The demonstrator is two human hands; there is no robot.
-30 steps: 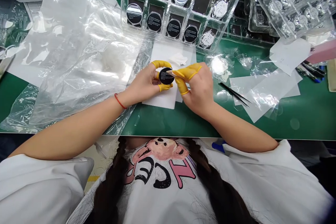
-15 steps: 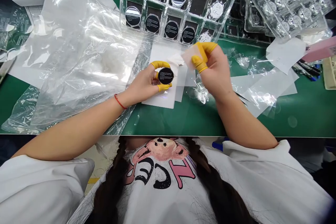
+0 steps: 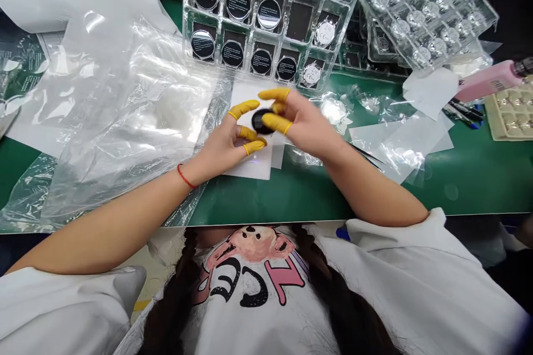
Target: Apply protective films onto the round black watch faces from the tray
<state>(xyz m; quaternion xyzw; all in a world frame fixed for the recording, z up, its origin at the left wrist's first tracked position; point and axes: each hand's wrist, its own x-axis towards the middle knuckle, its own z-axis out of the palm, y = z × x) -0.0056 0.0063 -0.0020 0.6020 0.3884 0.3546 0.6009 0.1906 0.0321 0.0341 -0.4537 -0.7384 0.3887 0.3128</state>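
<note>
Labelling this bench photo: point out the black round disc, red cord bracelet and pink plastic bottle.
Black round disc (image 3: pixel 260 121): head view, exposed face.
Red cord bracelet (image 3: pixel 182 176): head view, middle of the band.
Pink plastic bottle (image 3: pixel 487 82): head view, its body.

The black disc (image 3: pixel 260 121) is blurred (print unreadable), partly hidden.

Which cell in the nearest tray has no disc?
The middle-row cell of the tray: bare dark backing, between a black disc and a silver disc. The other fully visible cells each hold a disc.
</note>
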